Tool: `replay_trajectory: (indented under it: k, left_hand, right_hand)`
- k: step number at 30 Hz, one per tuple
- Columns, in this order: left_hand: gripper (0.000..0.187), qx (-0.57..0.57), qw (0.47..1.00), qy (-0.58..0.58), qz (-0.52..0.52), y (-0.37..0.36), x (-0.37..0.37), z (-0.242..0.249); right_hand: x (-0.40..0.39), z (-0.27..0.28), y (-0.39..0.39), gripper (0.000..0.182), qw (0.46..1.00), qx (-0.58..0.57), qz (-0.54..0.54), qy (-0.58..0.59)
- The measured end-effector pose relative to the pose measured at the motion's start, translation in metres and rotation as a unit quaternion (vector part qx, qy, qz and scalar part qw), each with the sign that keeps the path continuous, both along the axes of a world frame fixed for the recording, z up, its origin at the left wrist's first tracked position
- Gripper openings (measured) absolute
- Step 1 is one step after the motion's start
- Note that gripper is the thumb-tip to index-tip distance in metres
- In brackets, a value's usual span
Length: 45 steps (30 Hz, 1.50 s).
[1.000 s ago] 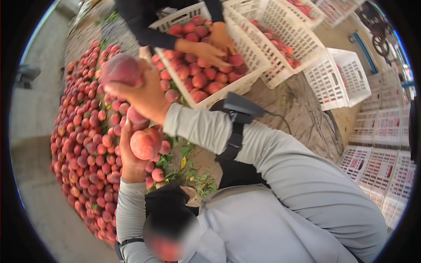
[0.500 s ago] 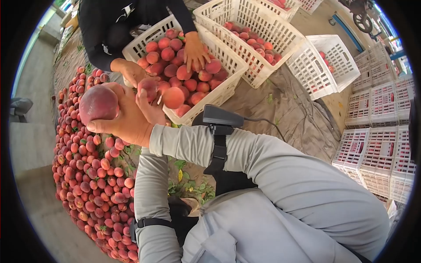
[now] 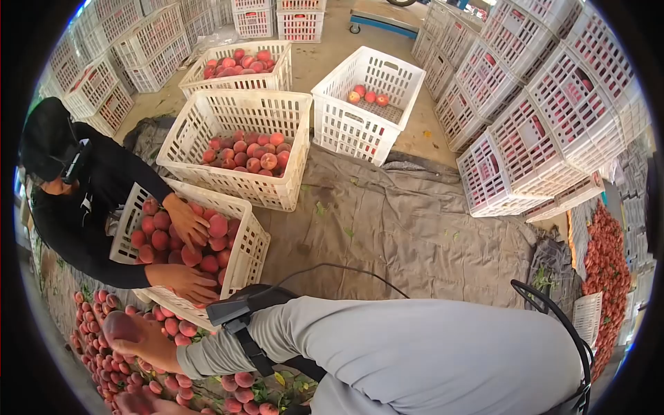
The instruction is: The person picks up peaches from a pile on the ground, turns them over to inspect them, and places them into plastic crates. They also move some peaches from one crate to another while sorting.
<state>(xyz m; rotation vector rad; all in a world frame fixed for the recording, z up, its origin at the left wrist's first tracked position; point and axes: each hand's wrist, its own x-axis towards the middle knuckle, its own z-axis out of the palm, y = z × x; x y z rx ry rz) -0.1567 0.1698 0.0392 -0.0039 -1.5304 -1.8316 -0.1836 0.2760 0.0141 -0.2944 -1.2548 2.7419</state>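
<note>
My right hand (image 3: 158, 347), at the end of a grey sleeve, is closed around a dark red peach (image 3: 122, 328) above the peach pile (image 3: 97, 346) on the ground. My left hand (image 3: 170, 407) shows only in part at the bottom edge. It looks closed on another peach (image 3: 135, 401), blurred and partly cut off by the frame. Just beyond my right hand stands a white crate (image 3: 250, 252) full of peaches. A co-worker in black has both hands on the peaches in it, one hand (image 3: 187, 221) at the middle and the other (image 3: 183, 280) near the close side.
Behind are a half-filled crate (image 3: 235, 187), a further peach crate (image 3: 190, 84) and a crate with several peaches (image 3: 349, 131). Stacked crates (image 3: 498, 159) line the right, with a second peach heap (image 3: 605, 270) beyond. A brown ground cloth (image 3: 360, 228) and a cable (image 3: 346, 265) lie between.
My view has swung right and up, so the crates sit further left and more stacks show. Both my hands have moved lower in view, away from the crate. The co-worker's hands have shifted over its peaches.
</note>
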Motion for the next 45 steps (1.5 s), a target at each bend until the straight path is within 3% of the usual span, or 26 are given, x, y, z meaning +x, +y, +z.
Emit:
replay_trajectory:
  k: [2, 4, 6, 7, 8, 9, 11, 13, 14, 15, 16, 19, 21, 23, 25, 27, 29, 31, 34, 35, 37, 40, 41, 43, 44, 45]
  left_hand:
    - [0.036, -0.101, 0.983, 0.112, -0.101, 0.004, -0.020, 0.033]
    - [0.034, -0.255, 0.954, 0.107, -0.118, 0.089, -0.017, 0.088]
    - [0.033, -0.439, 0.887, 0.091, -0.113, 0.183, -0.009, 0.127]
    - [0.039, -0.473, 0.841, 0.210, -0.155, 0.207, -0.015, 0.130]
    - [0.044, -0.244, 0.891, 0.110, -0.367, 0.236, 0.017, 0.138]
    - [0.047, -0.313, 0.836, 0.117, -0.435, 0.230, 0.024, 0.136]
    - [0.045, -0.254, 0.806, 0.121, -0.521, 0.209, 0.043, 0.110]
    - [0.040, -0.349, 0.792, 0.079, -0.494, 0.152, 0.029, 0.085]
    - [0.031, -0.354, 0.809, 0.064, -0.465, 0.122, 0.018, 0.063]
    - [0.024, -0.292, 0.852, -0.027, -0.434, 0.088, 0.015, 0.042]
    - [0.019, -0.347, 0.868, -0.084, -0.345, 0.051, 0.016, 0.039]
    - [0.015, -0.282, 0.943, -0.119, -0.130, -0.085, 0.033, 0.005]
    - [0.016, -0.203, 0.964, -0.169, 0.017, -0.156, 0.053, 0.012]
    - [0.015, -0.145, 0.962, -0.227, 0.043, -0.222, 0.072, 0.000]
    - [0.016, -0.268, 0.891, -0.366, -0.001, -0.291, 0.089, -0.044]
    - [0.016, -0.240, 0.858, -0.455, -0.006, -0.335, 0.108, -0.118]
    - [0.023, -0.270, 0.774, -0.570, -0.058, -0.376, 0.127, -0.188]
    - [0.031, -0.308, 0.760, -0.570, -0.060, -0.414, 0.147, -0.270]
    - [0.033, -0.357, 0.746, -0.562, 0.008, -0.410, 0.146, -0.331]
    - [0.040, -0.410, 0.739, -0.534, -0.003, -0.395, 0.137, -0.320]
    - [0.048, -0.529, 0.695, -0.483, 0.058, -0.403, 0.130, -0.374]
    - [0.052, -0.598, 0.660, -0.454, 0.043, -0.383, 0.107, -0.366]
    - [0.052, -0.592, 0.663, -0.456, 0.041, -0.378, 0.102, -0.365]
    - [0.052, -0.617, 0.599, -0.509, 0.027, -0.375, 0.091, -0.369]
    - [0.035, -0.663, 0.573, -0.479, 0.055, -0.377, 0.088, -0.382]
    - [0.035, -0.659, 0.575, -0.482, 0.054, -0.380, 0.085, -0.394]
  right_hand:
    - [0.003, 0.001, 0.003, 0.073, 0.994, -0.103, 0.045, 0.010]
    - [0.009, 0.002, 0.002, 0.069, 0.992, -0.110, 0.053, 0.026]
    - [0.019, 0.004, 0.002, 0.065, 0.993, -0.097, 0.053, 0.031]
    - [0.024, 0.004, 0.010, 0.063, 0.995, -0.088, 0.044, 0.036]
    - [0.025, 0.004, 0.013, 0.061, 0.995, -0.078, 0.037, 0.039]
    - [0.026, 0.004, 0.020, 0.059, 0.997, -0.062, 0.026, 0.040]
    - [0.020, -0.004, 0.024, 0.056, 0.999, -0.023, 0.001, 0.048]
    - [0.018, -0.017, 0.023, 0.053, 0.998, 0.023, -0.014, 0.049]
    - [0.016, -0.027, 0.019, 0.052, 0.997, 0.047, -0.024, 0.056]
    - [0.016, -0.036, 0.014, 0.050, 0.994, 0.082, -0.030, 0.060]
    - [0.013, -0.036, 0.014, 0.049, 0.992, 0.110, -0.028, 0.057]
    - [-0.011, -0.041, 0.010, 0.046, 0.992, 0.114, 0.029, 0.041]
    - [-0.027, -0.035, -0.001, 0.044, 0.994, 0.077, 0.077, 0.028]
    - [-0.021, -0.026, -0.004, 0.046, 0.993, 0.026, 0.113, 0.015]
    - [-0.012, -0.015, -0.015, 0.052, 0.991, 0.030, 0.127, -0.004]
    - [-0.013, -0.022, -0.019, 0.054, 0.988, 0.027, 0.152, 0.003]
    - [-0.007, -0.018, -0.032, 0.052, 0.985, 0.047, 0.167, 0.006]
    - [-0.002, -0.019, -0.044, 0.051, 0.982, 0.071, 0.176, 0.010]
    - [-0.003, -0.023, -0.063, 0.055, 0.976, 0.123, 0.181, 0.001]
    - [-0.003, -0.025, -0.069, 0.055, 0.974, 0.130, 0.184, 0.000]
    - [-0.005, -0.031, -0.077, 0.054, 0.964, 0.131, 0.232, -0.003]
    - [-0.007, -0.040, -0.092, 0.056, 0.961, 0.136, 0.240, -0.027]
    - [-0.005, -0.041, -0.097, 0.056, 0.959, 0.143, 0.242, -0.029]
    - [-0.002, -0.042, -0.107, 0.059, 0.955, 0.154, 0.251, -0.043]
    - [-0.001, -0.044, -0.110, 0.059, 0.953, 0.159, 0.254, -0.044]
    - [0.000, -0.046, -0.113, 0.061, 0.952, 0.161, 0.256, -0.051]
